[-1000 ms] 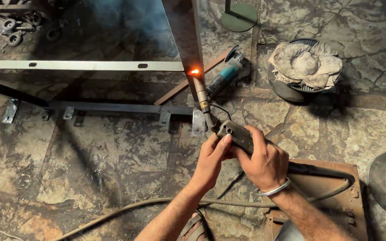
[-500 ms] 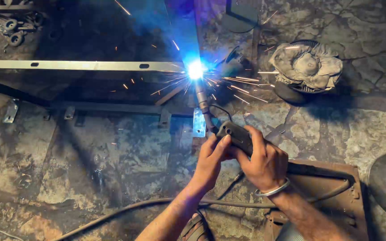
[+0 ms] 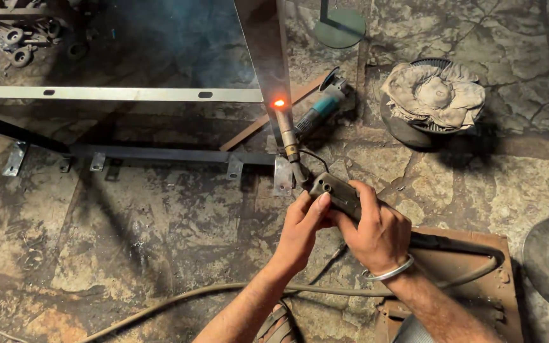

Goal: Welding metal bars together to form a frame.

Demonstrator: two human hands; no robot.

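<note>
My right hand grips the dark handle of a welding torch, a metal bangle on its wrist. My left hand steadies the torch from the left, fingers on its front end. The torch nozzle points up and away toward a glowing orange weld spot where a flat steel bar meets an upright steel piece. Thin smoke hangs above the spot. A dark metal rail with small brackets lies just this side of the flat bar.
A teal angle grinder lies right of the weld. A round tub with crumpled cloth sits further right. A cable runs across the stone floor. A rusty plate lies under my right arm. Metal parts are piled top left.
The bright blue arc and flying sparks of half a second ago have gone out, leaving only an orange glow. My hands and the torch have hardly moved.
</note>
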